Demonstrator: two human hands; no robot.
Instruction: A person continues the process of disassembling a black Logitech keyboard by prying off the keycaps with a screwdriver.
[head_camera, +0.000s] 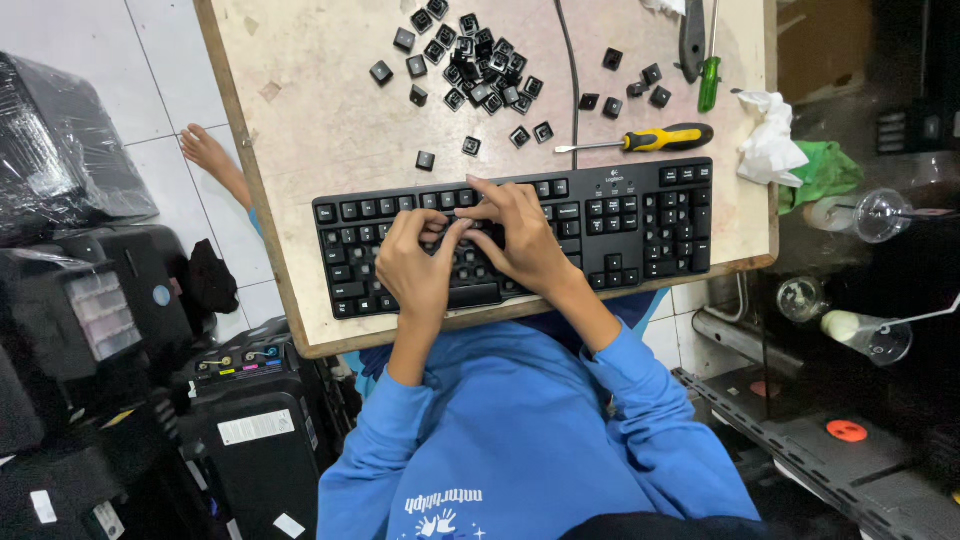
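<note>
Keyboard (620, 215) lies at the board's (300, 130) near edge | our left hand (415, 265) and right hand (520, 240) meet fingertip to fingertip, pressing its middle keys | we judge square, even pressure best | loose keycaps (470, 60) far, yellow-handled screwdriver (650, 138) right.

Both hands, left hand (415, 262) and right hand (522, 240), press together on the middle keys of the black keyboard (640, 215); loose keycaps (472, 62) lie beyond it, a yellow-handled screwdriver (650, 138) just behind it.
</note>
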